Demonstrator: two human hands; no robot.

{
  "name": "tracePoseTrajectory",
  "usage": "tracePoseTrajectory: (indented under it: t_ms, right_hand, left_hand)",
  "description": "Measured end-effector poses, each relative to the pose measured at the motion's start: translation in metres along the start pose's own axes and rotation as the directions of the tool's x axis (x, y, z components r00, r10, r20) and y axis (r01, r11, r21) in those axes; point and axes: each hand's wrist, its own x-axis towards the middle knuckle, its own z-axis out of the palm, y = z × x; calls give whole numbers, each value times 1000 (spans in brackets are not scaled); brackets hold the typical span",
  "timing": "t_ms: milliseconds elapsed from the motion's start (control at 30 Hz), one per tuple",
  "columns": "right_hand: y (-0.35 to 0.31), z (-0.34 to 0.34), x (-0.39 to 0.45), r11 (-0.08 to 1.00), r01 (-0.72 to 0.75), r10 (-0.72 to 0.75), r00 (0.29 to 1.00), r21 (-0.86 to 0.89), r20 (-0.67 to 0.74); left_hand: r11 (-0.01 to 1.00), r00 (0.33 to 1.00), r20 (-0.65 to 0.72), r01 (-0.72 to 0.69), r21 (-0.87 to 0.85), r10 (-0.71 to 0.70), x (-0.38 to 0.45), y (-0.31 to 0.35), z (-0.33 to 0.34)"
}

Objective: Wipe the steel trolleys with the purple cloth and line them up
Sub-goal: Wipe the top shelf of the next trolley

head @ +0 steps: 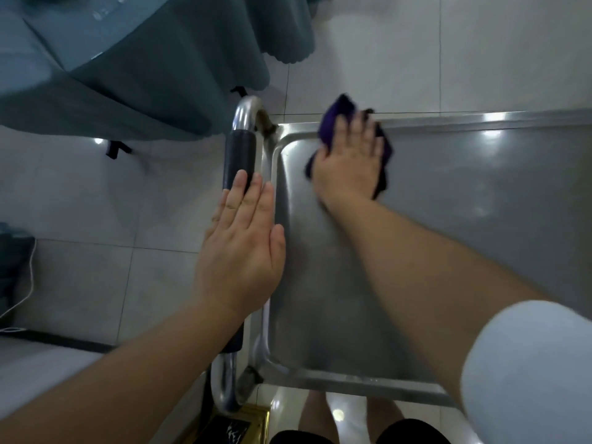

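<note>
Cloth work on a steel trolley (464, 193): the right hand (349, 165) presses the purple cloth (333, 123) flat, fingers spread over it rather than closed around it, into the top tray's corner at about eleven o'clock, likely because grime gathers where the raised rim turns. The left hand (243, 248) lies open, palm down, across the black-sleeved push handle (238, 158) at nine o'clock, gripping nothing (apparently steadying the wheeled frame against the wiping pressure). A draped desk (128, 68) stands just beyond the handle, at ten o'clock. Only one trolley shows; lining up seems not yet begun.
</note>
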Motion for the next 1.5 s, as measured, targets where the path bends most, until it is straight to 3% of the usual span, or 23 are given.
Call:
tracePoseTrajectory:
  t_ms: [100,267,400,567,800,1000,1267,1333,1500]
  right_hand:
    - [-49,26,-42,962,273,-274,956,18,107]
    - [-44,47,-110,875,481,-467,870,-57,160]
    - [-25,49,-179,860,503,-509,856,87,88]
    - [20,65,-284,822,561,-569,808,93,156]
    - [62,61,-325,819,574,-558,794,5,243]
    - [133,29,-316,927,371,-364,926,-55,98]
    - [227,-8,-296,975,186,-175,979,-118,102]
    - [242,-12,-293,979,173,-164,982,-110,89]
    - [277,-24,-289,977,182,-173,982,-116,79]
  left_hand:
    - [1000,1000,20,8,3,-8,0,2,-2]
    - [999,998,54,-23,45,20,-1,1,-3]
    - [998,999,52,-17,61,14,-3,-1,-4]
    - [999,999,40,-30,21,29,-1,5,-8]
    - [990,991,36,-133,49,131,-8,9,-17]
    - [962,965,24,-262,82,261,-9,13,-16]
    - [772,824,225,-566,289,520,-8,22,-6]
    - [787,835,241,-548,282,495,-13,33,1]
    - [951,931,258,-291,101,258,-41,93,30]
